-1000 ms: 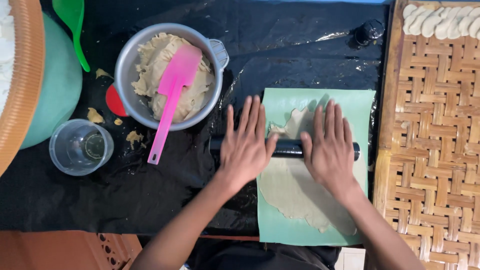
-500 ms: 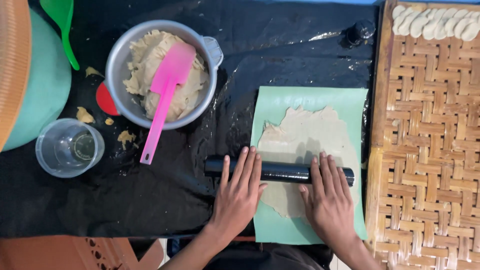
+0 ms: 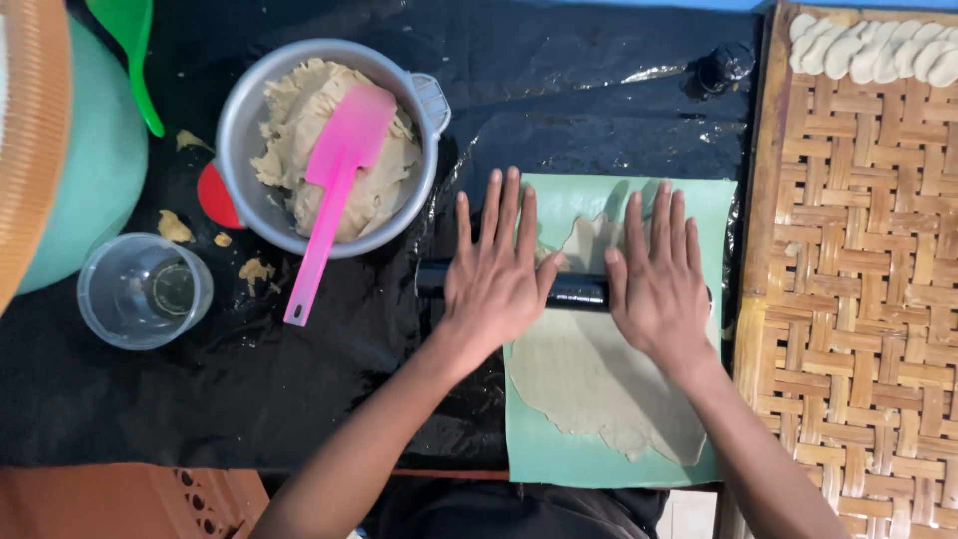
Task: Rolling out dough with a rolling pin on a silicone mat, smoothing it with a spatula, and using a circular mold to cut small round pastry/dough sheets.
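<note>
Rolling pin (image 3: 579, 291) lies crosswise on dough sheet (image 3: 599, 379), which lies on mat (image 3: 559, 459); left hand (image 3: 494, 274) and right hand (image 3: 659, 284) flat on pin; bowl (image 3: 239, 140) left of mat, spatula (image 3: 334, 190) in it; cup (image 3: 145, 291) below bowl; woven tray (image 3: 858, 299) right of mat.

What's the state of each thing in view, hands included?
left hand: flat, open, on the rolling pin
right hand: flat, open, on the rolling pin
rolling pin: lying across the dough sheet
dough sheet: rolled thin on green mat
metal bowl: holds dough, pink spatula resting in it
clear cup: upright, looks empty
</note>
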